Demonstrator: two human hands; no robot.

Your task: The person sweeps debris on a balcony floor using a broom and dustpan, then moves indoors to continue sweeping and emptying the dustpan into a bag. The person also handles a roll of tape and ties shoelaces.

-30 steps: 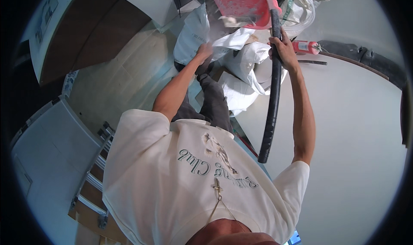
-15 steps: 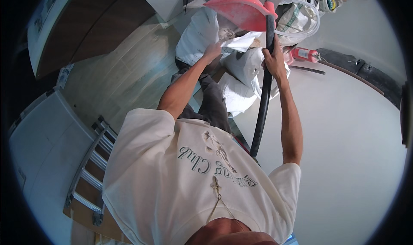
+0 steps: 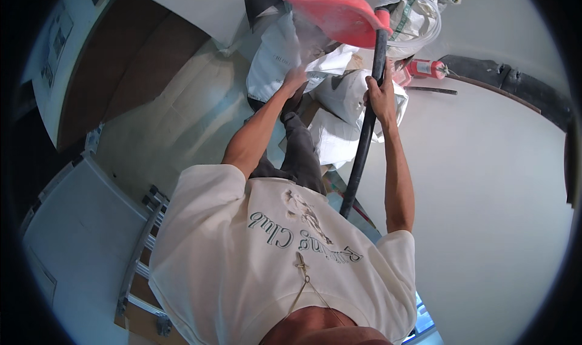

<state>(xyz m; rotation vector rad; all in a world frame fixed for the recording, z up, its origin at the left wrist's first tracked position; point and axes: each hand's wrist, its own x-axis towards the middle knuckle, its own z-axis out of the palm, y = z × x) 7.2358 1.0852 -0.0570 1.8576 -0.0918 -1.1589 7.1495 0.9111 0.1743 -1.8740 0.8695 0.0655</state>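
My right hand (image 3: 381, 96) is wrapped round the black handle (image 3: 362, 154) of a red shovel. The shovel's blade (image 3: 336, 16) is tilted over the mouth of a white woven sack (image 3: 270, 63), and a pale dusty haze hangs below it. At the sack's near rim, my left hand (image 3: 294, 80) is closed on the sack's edge. The contents of the sack are mostly hidden by its folds and the blade. Beside it on the right stands another full white sack (image 3: 342, 96).
A red cylinder like a fire extinguisher (image 3: 426, 69) lies right of the sacks, by a short dark rod (image 3: 433, 90). Behind are a coiled clear hose (image 3: 431, 26) and more bags. Dark brown panels (image 3: 130, 66) stand at the left, a metal ladder (image 3: 140, 269) at lower left.
The shovel's handle end has swung a little left, and my right hand has come slightly nearer. My left hand stays at the sack's rim. The whole view has shifted a little.
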